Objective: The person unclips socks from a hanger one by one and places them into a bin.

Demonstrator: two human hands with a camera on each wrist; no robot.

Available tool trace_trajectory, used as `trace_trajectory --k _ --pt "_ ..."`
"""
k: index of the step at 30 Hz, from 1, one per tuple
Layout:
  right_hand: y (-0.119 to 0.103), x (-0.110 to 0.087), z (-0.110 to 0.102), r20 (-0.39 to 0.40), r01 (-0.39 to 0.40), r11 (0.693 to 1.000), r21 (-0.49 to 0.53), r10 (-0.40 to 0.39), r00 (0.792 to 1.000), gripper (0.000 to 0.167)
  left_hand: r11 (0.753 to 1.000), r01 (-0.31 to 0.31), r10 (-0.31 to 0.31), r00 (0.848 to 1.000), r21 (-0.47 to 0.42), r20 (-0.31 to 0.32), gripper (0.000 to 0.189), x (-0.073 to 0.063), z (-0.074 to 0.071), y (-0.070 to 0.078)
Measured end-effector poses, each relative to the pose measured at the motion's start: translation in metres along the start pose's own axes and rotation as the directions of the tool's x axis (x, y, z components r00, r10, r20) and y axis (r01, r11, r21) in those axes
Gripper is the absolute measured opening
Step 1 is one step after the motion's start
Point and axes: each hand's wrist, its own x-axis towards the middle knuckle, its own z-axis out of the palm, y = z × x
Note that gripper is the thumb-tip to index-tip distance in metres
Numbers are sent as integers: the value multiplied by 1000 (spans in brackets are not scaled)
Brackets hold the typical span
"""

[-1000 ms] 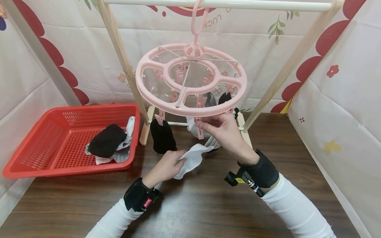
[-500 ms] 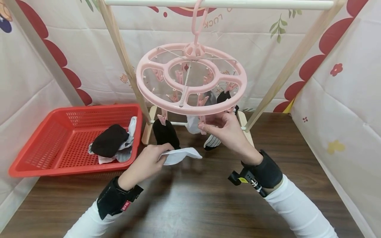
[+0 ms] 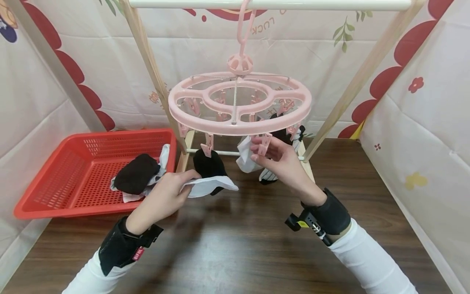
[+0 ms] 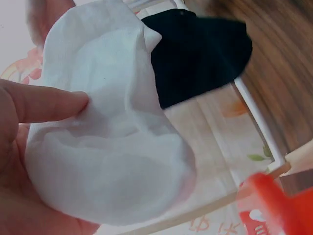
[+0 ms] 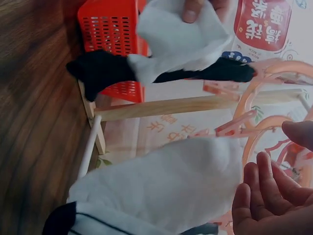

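My left hand (image 3: 167, 190) pinches a white sock (image 3: 209, 187) between thumb and fingers, in front of a black sock (image 3: 210, 165) that hangs from a pink clip. The held sock (image 4: 107, 122) lies broad across the left wrist view. My right hand (image 3: 280, 159) is just under the front rim of the pink round clip hanger (image 3: 205, 122), beside a clothespin (image 3: 264, 145). In the right wrist view its thumb and fingers (image 5: 266, 188) stand apart, with nothing between them. A second white sock (image 3: 247, 155) hangs close to these fingers.
A red basket (image 3: 40, 200) at the left holds a black sock (image 3: 136, 173) and other pale fabric pieces. The hanger hooks over a white bar (image 3: 312, 5) between wooden posts (image 3: 349, 85). A striped sock (image 3: 268, 176) hangs behind my right hand.
The left hand has drawn the white sock leftward and slightly up. My right hand has parted from the clothespin it held and shifted a little right. The hanger has swung to a more level tilt.
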Motion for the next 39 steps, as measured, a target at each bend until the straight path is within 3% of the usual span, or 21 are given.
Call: trace_trajectory --k 13,20,29,39 --pt "18 -4 -2 154 -22 991 -135 42 987 39 998 27 -25 999 64 -35 22 -8 -25 -5" --pt "31 -12 -4 236 -22 974 -225 76 969 40 993 76 -72 996 88 -50 21 -9 -42 -13" --pt "52 -30 -16 346 -22 949 -313 135 929 35 987 130 -119 986 95 -113 19 -14 -65 -27" --pt "60 -44 -25 376 -66 944 -324 192 906 33 977 138 -115 982 160 -148 17 -24 -80 -57"
